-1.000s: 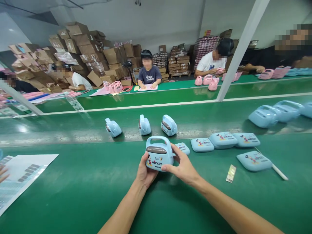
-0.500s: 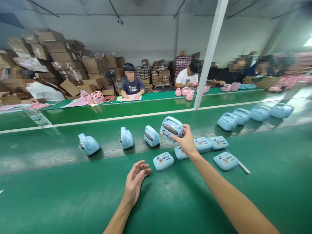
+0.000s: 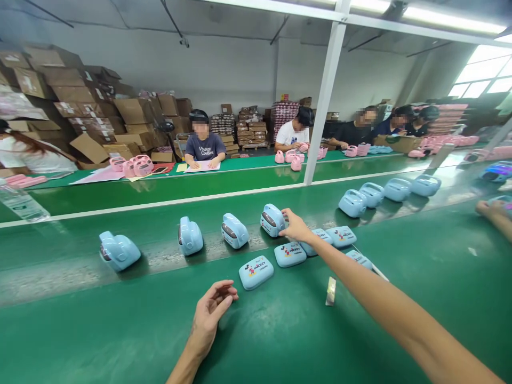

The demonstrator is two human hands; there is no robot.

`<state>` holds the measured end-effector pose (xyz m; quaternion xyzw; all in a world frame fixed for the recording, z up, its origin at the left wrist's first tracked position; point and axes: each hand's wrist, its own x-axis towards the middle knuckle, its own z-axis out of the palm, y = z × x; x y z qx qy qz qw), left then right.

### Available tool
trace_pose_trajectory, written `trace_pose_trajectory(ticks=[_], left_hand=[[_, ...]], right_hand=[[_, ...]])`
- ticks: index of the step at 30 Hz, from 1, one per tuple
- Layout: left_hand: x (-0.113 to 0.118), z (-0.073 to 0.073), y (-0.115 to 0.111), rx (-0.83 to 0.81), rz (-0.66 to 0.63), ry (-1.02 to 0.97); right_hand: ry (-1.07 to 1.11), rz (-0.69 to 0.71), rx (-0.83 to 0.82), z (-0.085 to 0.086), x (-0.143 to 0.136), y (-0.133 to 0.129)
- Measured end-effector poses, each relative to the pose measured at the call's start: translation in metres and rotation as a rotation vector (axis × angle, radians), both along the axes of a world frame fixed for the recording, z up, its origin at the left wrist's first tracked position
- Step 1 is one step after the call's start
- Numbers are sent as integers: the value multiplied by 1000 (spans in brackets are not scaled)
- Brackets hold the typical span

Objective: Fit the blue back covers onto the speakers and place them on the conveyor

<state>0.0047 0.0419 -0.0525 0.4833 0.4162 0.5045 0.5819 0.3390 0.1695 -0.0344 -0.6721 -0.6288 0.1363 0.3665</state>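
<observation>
My right hand (image 3: 296,226) has its thumb and fingers at the right end of a light-blue handled case (image 3: 273,221) with a dark window, which stands on the grey strip of the line. Left of it in a loose row are more such cases, a near one (image 3: 235,231), another (image 3: 190,236) and a far-left one (image 3: 120,252). Over the green surface, my left hand (image 3: 212,314) is half curled with fingers apart and holds nothing. Closest to it lies a flat light-blue piece (image 3: 256,272) with a Mickey print; a similar printed piece (image 3: 290,254) lies beyond.
More printed pieces (image 3: 342,236) lie partly behind my right forearm, near a thin white stick (image 3: 380,272). A small packet (image 3: 330,291) is on the green surface. Blue cases (image 3: 372,195) stand farther right. Co-workers sit across the line; another person's hand (image 3: 494,210) shows at right.
My right hand has lowered the handled case from above the line onto the grey strip and turned it. My left hand stays low and empty. The view has shifted right, bringing the small packet into sight.
</observation>
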Motion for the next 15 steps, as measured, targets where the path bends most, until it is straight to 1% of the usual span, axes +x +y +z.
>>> trace_pose_trajectory(ticks=[2,4,6,10,12,13,15], left_hand=[[-2,3,0,-17,-38,21],[-4,5,1,-26,-61,31],[-5,6,2,-22,-61,31],[-6,6,1,-16,-53,51],[-6,5,1,-17,-46,74],[-6,4,0,-19,-47,86],[-5,3,-2,-15,-36,105]], right_hand=[[-59,-5,-2,10,23,-2],[-119,-57,-1,23,54,-5],[-174,-158,-5,37,91,-12],[-252,-445,-41,60,170,-32],[-276,-559,-68,65,202,-41],[-286,-593,-81,66,215,-45],[-307,-616,-99,64,234,-48]])
